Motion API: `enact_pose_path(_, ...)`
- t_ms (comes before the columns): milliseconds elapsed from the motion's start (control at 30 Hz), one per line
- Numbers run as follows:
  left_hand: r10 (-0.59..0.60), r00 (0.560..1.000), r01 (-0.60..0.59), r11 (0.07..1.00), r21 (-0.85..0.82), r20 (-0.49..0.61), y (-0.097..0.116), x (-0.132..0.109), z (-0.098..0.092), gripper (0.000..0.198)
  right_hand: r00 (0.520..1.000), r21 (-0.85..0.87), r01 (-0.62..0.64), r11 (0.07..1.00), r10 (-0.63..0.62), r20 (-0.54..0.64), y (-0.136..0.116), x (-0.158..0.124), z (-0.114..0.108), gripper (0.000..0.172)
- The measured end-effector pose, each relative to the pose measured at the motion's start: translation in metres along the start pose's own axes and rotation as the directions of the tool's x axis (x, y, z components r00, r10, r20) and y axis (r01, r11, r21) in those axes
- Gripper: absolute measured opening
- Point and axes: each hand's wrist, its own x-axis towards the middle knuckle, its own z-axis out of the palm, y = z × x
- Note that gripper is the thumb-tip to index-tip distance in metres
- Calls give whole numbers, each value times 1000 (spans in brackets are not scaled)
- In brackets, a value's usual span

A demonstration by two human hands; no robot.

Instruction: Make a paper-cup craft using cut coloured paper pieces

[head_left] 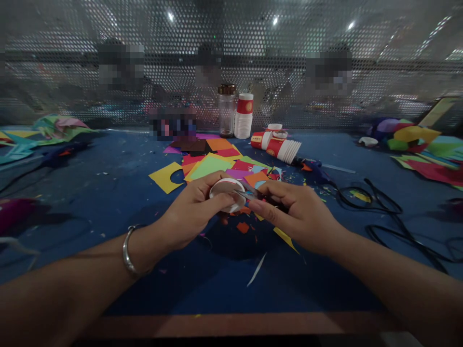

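My left hand (193,207) is closed around a white paper cup (227,187), thumb inside the rim, with the cup's opening tilted toward me. In my right hand (300,209) is a pair of scissors (249,193), gripped between thumb and fingers. The blades reach to the cup's right edge, one of them over its inside. My right fingers hide most of the scissor handles. Just beyond the hands lies a pile of coloured paper sheets (210,166), and below them are small orange scraps (243,227).
A clear bottle (226,113) and a stack of paper cups (244,118) stand at the back. More stacked cups (277,146) lie sideways. At right are a glue gun (314,171) and its looping black cord (383,207). Perforated metal panel (253,62) borders the table.
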Motion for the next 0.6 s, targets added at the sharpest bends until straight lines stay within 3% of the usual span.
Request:
enact_pose_path(233,34,999,-35,999,12,17,-2,0,-2,4,999,-58,26,998,-27,-20,0,-1,1,39)
enact_pose_path(600,-12,998,20,989,-145,59,0,-3,1,2,987,-92,127,988,-135,-87,-1,-5,2,33)
